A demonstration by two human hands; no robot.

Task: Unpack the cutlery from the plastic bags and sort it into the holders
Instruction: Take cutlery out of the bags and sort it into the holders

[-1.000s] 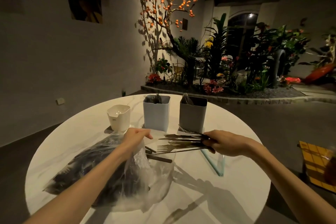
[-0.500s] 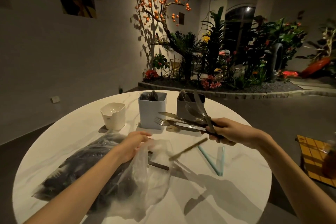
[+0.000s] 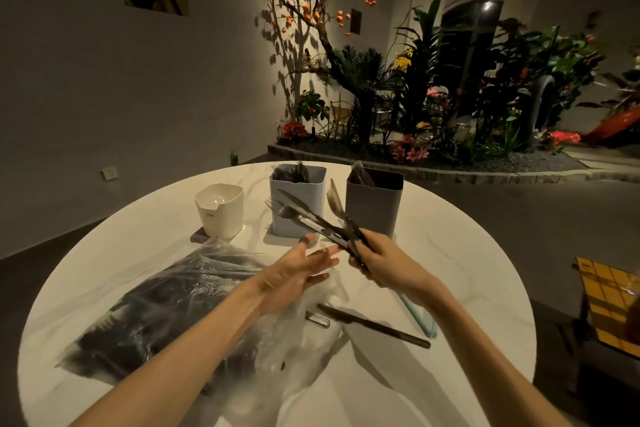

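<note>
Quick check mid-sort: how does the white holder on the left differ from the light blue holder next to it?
The white holder is shorter and looks empty; the light blue holder is taller and already has dark cutlery poking above its rim. The white holder has rounded corners and a small notch in its front rim; the light blue holder is boxier with straighter walls. Both stand upright and open-topped on the far part of the round table.

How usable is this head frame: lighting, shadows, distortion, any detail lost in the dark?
Head view: dim room, with the white table lit bright from above. The arms cast hard shadows across the near tabletop. Wide-angle lens bends the table's rim. The cutlery in the right hand reads as dark silhouettes. The contents of the bag are an unreadable black mass. The left hand is sharp.
</note>
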